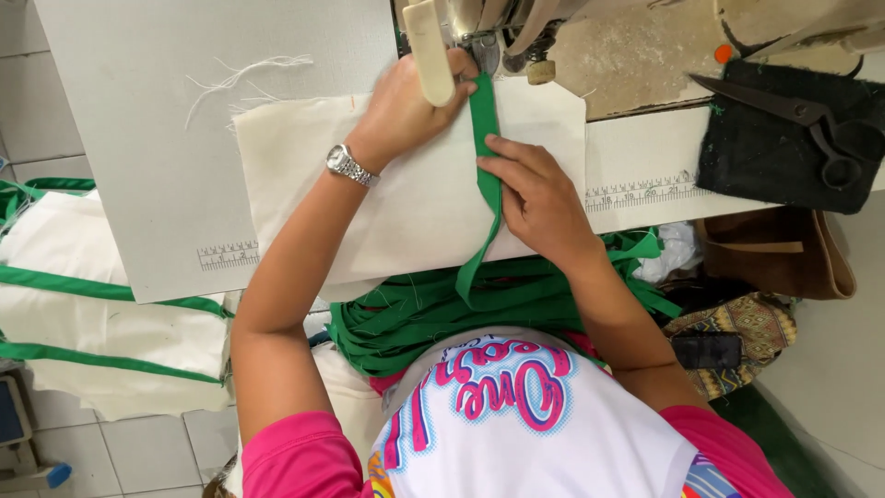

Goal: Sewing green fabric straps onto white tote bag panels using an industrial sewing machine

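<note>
A cream fabric panel (387, 194) lies flat on the sewing table (138, 138). A green binding strip (486, 175) runs along its right edge up to the sewing machine's presser foot (484, 46). My left hand (406, 101), with a silver wristwatch, presses the panel and strip just before the foot. My right hand (535, 194) lies flat on the strip and the panel's edge, nearer to me. More green strip (433, 314) is piled in my lap.
Black scissors (802, 115) rest on a dark cloth pad (765, 157) at the right. Finished cream pieces with green edging (83, 314) lie on the floor at the left. A brown bag (784, 258) and a patterned pouch (737, 332) sit at my right side.
</note>
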